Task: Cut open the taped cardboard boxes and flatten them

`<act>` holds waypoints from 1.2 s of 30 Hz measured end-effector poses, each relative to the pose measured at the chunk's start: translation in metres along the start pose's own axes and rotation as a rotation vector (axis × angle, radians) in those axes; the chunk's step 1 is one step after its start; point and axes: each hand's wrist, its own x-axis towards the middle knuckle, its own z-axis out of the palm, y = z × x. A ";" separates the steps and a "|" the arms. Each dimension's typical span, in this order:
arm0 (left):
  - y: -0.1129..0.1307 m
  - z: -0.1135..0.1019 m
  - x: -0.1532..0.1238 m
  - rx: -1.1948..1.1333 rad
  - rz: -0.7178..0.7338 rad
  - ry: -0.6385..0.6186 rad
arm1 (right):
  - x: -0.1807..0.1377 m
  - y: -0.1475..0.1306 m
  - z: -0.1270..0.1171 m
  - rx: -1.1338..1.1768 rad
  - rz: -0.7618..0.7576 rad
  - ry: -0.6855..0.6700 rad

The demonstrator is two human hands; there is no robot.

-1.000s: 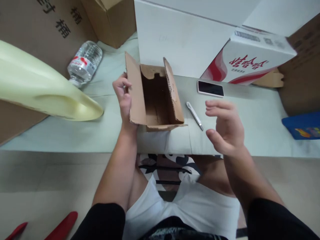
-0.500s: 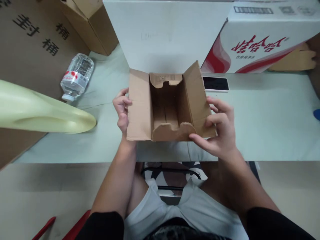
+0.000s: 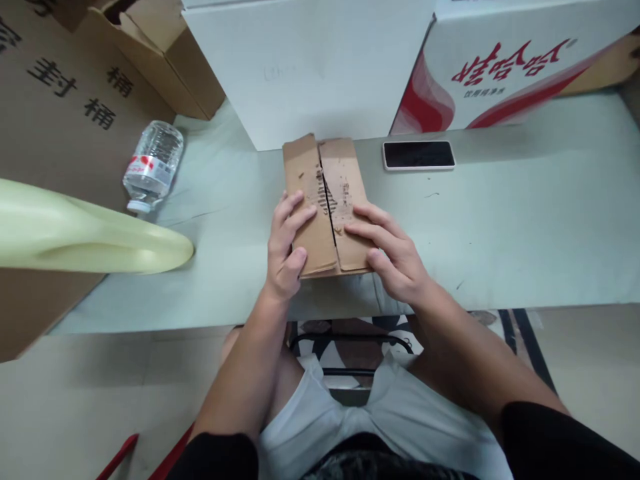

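Note:
A small brown cardboard box [image 3: 327, 200] sits on the cloth-covered table in front of me, its two long top flaps folded inward with a narrow dark gap between them. Dark printed marks run along the flaps near the seam. My left hand [image 3: 287, 250] grips the box's left side, fingers lying over the left flap and thumb at the near corner. On the opposite side, my right hand [image 3: 393, 250] holds the right flap down with bent fingers, its thumb by the near right corner. The inside of the box is hidden.
Behind the box stand a white carton [image 3: 310, 73] and a red-and-white carton [image 3: 500, 73]. A phone [image 3: 419, 155] lies at the right. To the left are a water bottle [image 3: 154, 167], a pale yellow-green rounded object [image 3: 90, 230] and an opened brown carton [image 3: 175, 67].
The box's long flaps have gone from spread apart to folded over the opening. Both hands have moved inward with them, and the short flaps and interior are now covered.

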 end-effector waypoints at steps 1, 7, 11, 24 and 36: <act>0.001 0.000 -0.001 -0.005 -0.006 0.009 | 0.000 -0.001 0.001 0.005 0.002 0.013; 0.004 0.003 -0.001 -0.037 -0.040 0.038 | -0.001 0.002 0.016 0.044 0.058 0.057; 0.001 0.005 -0.003 -0.081 -0.018 0.079 | -0.001 0.004 0.026 0.187 0.143 0.171; -0.014 0.005 -0.010 -0.029 -0.079 0.206 | 0.002 0.015 0.040 0.378 0.229 0.084; 0.017 -0.020 -0.002 -0.068 -0.193 0.003 | 0.014 -0.010 0.028 0.270 0.265 -0.024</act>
